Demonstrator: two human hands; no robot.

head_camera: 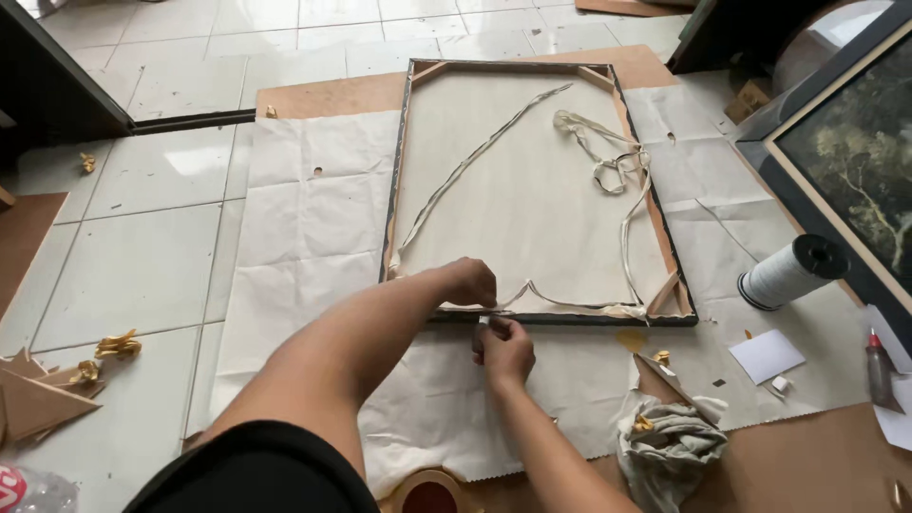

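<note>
Two hands work the near edge of a picture frame lying face down on paper

The frame [546, 318] sits in the middle of the picture, back side up, so its rear is within reach; white paper [304, 228] spread under it likely shields it from the floor. The left hand [472, 281] is curled closed and presses down on the bottom rail, apparently steadying it. The right hand [503, 350], just below that rail, pinches a small pale strip [486, 323] between thumb and fingertips. Loose peeled strips [608, 166] lie across the backing. At right centre a white roll on a dark core [788, 273] lies on its side; below it a blank white card [766, 355], a crumpled rag [670, 446] and, at the right edge, a small red-capped bottle [880, 370].
</note>
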